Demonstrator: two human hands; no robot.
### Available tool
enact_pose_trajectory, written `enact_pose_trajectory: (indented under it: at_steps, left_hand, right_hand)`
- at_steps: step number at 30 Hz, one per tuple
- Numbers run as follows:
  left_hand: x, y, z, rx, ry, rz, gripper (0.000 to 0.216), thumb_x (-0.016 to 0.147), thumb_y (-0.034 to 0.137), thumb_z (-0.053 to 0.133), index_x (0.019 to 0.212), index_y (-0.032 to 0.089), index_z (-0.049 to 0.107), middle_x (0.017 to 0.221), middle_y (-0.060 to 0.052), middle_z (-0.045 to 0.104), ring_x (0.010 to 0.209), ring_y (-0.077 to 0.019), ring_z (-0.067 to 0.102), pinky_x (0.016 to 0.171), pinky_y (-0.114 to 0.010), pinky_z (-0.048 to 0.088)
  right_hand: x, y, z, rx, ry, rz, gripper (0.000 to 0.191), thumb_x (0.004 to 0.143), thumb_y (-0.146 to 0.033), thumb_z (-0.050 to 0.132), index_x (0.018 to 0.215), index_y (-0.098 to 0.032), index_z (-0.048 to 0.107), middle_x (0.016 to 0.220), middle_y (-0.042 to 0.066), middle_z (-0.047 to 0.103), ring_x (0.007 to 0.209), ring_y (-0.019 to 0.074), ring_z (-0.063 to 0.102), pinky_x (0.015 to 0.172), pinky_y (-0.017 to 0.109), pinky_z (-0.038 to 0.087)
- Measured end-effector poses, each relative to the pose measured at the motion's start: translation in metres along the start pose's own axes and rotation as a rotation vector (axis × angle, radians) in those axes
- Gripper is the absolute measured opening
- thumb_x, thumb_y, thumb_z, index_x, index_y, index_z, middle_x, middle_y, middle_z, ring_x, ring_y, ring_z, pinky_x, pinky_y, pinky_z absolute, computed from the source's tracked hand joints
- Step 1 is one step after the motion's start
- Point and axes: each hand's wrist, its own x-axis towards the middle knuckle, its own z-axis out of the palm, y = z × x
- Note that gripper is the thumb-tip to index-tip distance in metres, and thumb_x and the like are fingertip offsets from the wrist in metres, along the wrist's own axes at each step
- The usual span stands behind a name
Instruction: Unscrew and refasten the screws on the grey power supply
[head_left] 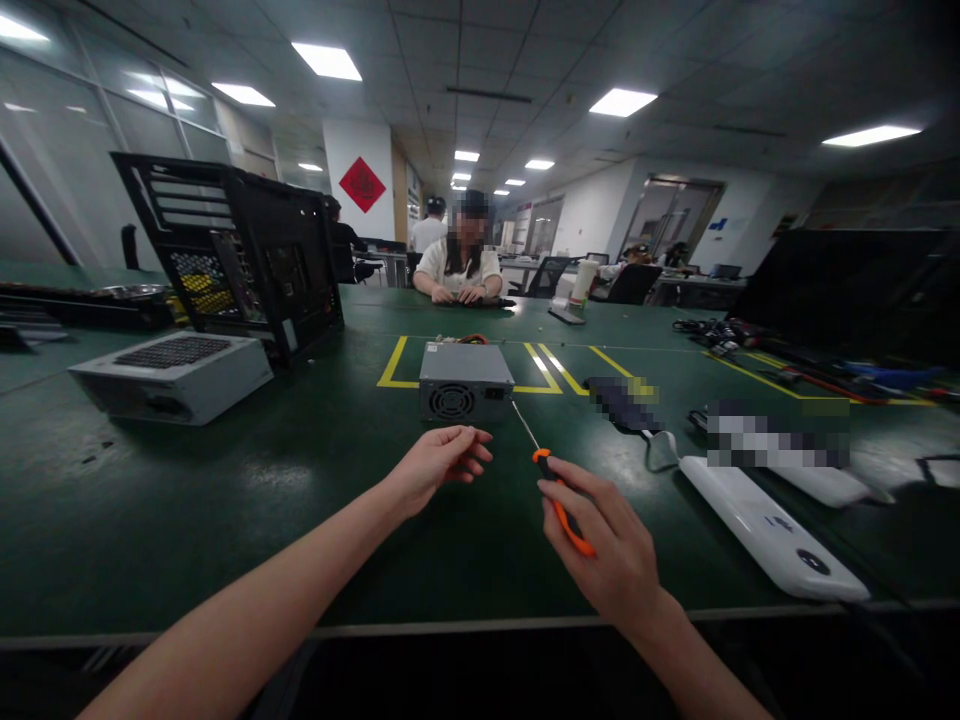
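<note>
In the middle of the green table stands a grey power supply point(469, 380), its fan grille and socket facing me. My right hand point(604, 530) holds a screwdriver point(564, 510) with an orange and black handle. Its thin shaft points up and left, and the tip appears at the unit's lower right front; whether it touches cannot be made out. Just in front of the power supply, my left hand point(446, 465) hovers with its fingers loosely bent and apart. Nothing is visible in it, though its palm side is partly hidden.
A second power supply point(180, 375) lies at left beside an open black computer case point(240, 255). White elongated devices point(780, 530) and a dark pouch-like object point(621, 403) lie at right. Cables and a large black screen point(855, 300) stand farther right. Across the table sits a person point(461, 265).
</note>
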Motion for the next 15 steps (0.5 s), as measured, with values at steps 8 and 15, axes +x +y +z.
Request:
enact_pose_trajectory:
  at_steps: [8,15]
  left_hand:
    - [-0.004,0.000,0.006,0.117,-0.081,0.008,0.024,0.083,0.031,0.053,0.096,0.013,0.060,0.076,-0.003,0.061,0.059,-0.0070,0.054,0.054,-0.018,0.040]
    - [-0.005,0.001,0.009,0.159,-0.096,0.001,0.022,0.083,0.029,0.053,0.096,0.013,0.060,0.075,-0.003,0.061,0.058,-0.0073,0.054,0.055,-0.019,0.040]
  right_hand:
    - [0.014,0.051,0.023,-0.007,-0.208,-0.091,0.020,0.082,-0.014,0.051,0.101,-0.017,0.056,0.105,0.010,0.060,0.094,0.0184,0.059,0.081,0.034,0.052]
    - [0.007,0.053,0.032,-0.017,-0.227,-0.124,0.019,0.081,-0.012,0.052,0.099,-0.014,0.057,0.105,0.011,0.059,0.092,0.0187,0.058,0.079,0.033,0.052]
